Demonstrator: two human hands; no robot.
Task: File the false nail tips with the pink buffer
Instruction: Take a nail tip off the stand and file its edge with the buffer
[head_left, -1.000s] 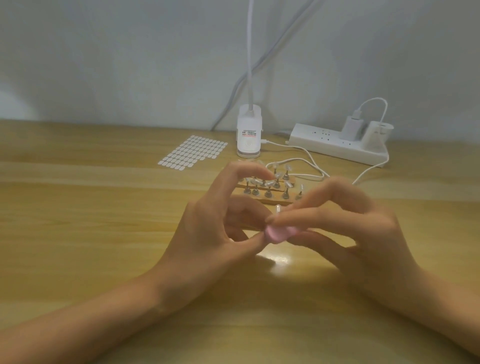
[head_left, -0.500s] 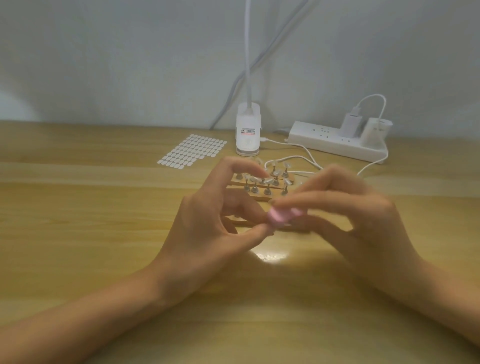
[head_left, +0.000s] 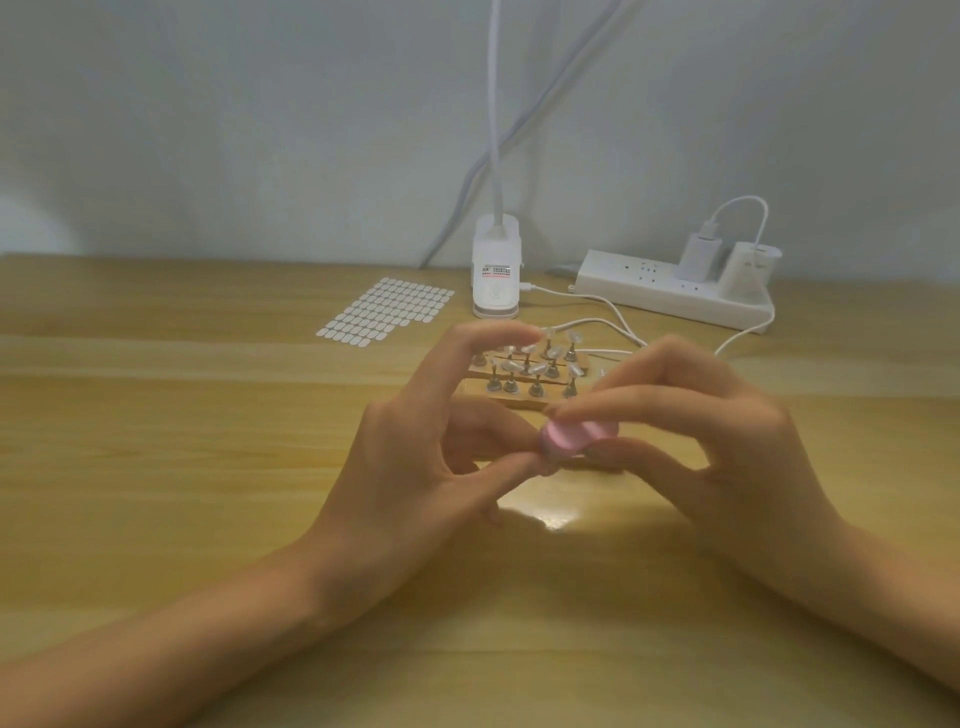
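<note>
Over the wooden desk (head_left: 156, 441), both hands pinch at a small, rounded, blurred pink buffer (head_left: 574, 439).

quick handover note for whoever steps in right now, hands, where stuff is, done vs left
Right hand: pinching the pink buffer between thumb and fingers, above the table.
Left hand: thumb and fingertips meet the buffer's left end; it looks to be holding a nail tip there, but the tip itself is too small and blurred to confirm.
Wooden stand: behind the hands, with rows of nail tips on pegs.
Sticker sheet, lamp base and power strip sit further back.
Done: cannot tell how many tips are filed.
Left: finish this tip, then work through the stand.
</note>
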